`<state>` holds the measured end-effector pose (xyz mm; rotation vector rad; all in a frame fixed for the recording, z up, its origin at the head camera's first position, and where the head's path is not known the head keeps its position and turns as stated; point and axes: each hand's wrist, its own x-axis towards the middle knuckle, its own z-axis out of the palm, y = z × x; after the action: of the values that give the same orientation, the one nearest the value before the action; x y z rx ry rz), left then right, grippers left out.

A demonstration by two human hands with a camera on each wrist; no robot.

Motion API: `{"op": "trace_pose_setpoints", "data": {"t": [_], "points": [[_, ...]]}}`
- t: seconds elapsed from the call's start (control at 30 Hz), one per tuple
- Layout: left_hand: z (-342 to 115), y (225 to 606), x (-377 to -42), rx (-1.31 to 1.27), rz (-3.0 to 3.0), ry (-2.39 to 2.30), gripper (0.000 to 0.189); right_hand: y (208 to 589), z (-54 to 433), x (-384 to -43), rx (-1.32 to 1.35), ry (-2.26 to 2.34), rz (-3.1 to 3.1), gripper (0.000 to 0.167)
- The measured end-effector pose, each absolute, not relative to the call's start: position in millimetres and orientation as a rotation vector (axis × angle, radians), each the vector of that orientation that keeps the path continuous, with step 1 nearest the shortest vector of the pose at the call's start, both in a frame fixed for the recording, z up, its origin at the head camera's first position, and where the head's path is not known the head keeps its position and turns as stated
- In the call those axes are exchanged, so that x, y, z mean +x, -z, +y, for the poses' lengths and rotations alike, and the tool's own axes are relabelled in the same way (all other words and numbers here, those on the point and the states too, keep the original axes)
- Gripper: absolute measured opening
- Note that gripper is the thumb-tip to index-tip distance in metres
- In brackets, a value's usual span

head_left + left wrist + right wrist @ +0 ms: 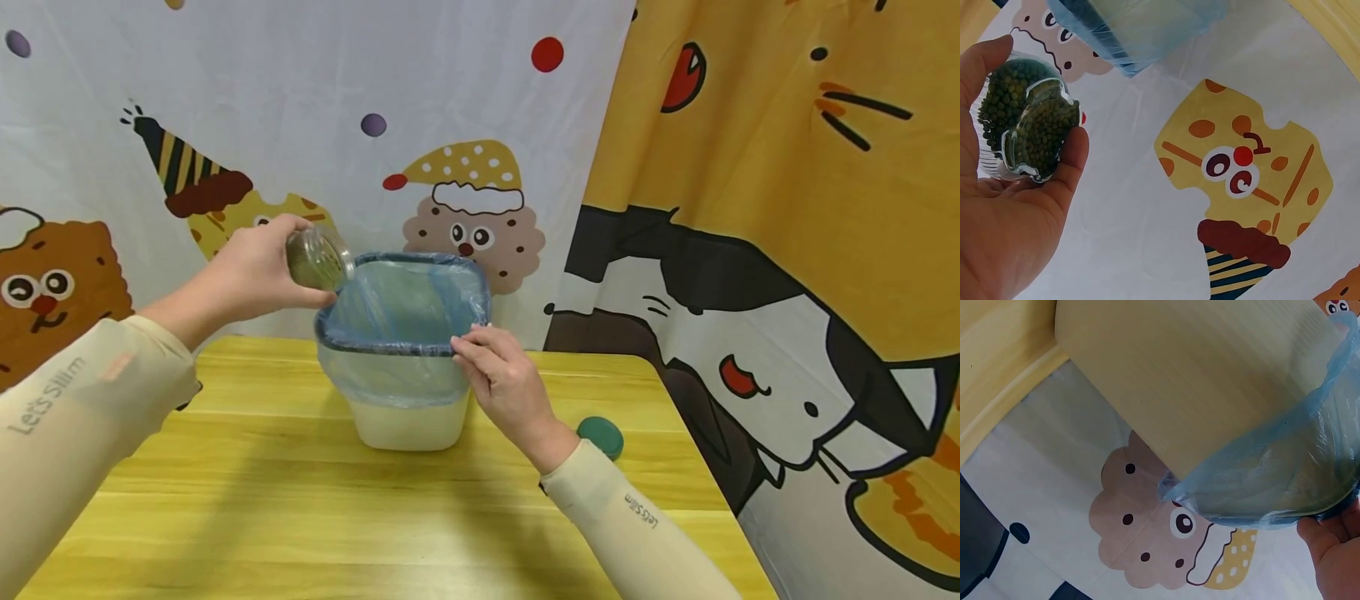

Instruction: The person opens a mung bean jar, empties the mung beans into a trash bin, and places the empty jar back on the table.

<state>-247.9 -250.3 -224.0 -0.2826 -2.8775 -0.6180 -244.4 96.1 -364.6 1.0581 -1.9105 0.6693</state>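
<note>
My left hand (258, 271) grips a clear jar (317, 258), tilted with its open mouth toward the bin at the bin's left rim. Small round green beans (1035, 115) show through the jar's base in the left wrist view. A white bin (408, 425) stands on the table, lined with a blue translucent plastic bag (397, 379) folded over its rim. At the front right corner my right hand (506, 379) pinches the bagged rim between thumb and fingers. The right wrist view shows the thumb (1316, 540) against that rim.
A green round lid (600, 437) lies on the wooden table (300, 517), right of the bin and beside the right forearm. Behind the table hangs a white curtain (450, 67) with cartoon prints, and a yellow one (735, 158) hangs at the right.
</note>
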Motion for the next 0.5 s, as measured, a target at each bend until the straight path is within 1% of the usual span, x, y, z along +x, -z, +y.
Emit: {"op": "trace_pose_setpoints", "data": {"t": [0.37, 0.5], "points": [[-243.6, 221.3, -251.7, -0.382, -2.858, 0.495, 0.103, 363.5, 96.3, -243.1, 1.06, -0.665, -1.917, 0.027], [-240.8, 219.5, -252.0, -0.427, -2.845, 0.467, 0.099, 363.1, 96.5, -243.4, 1.063, -0.67, -1.914, 0.027]]}}
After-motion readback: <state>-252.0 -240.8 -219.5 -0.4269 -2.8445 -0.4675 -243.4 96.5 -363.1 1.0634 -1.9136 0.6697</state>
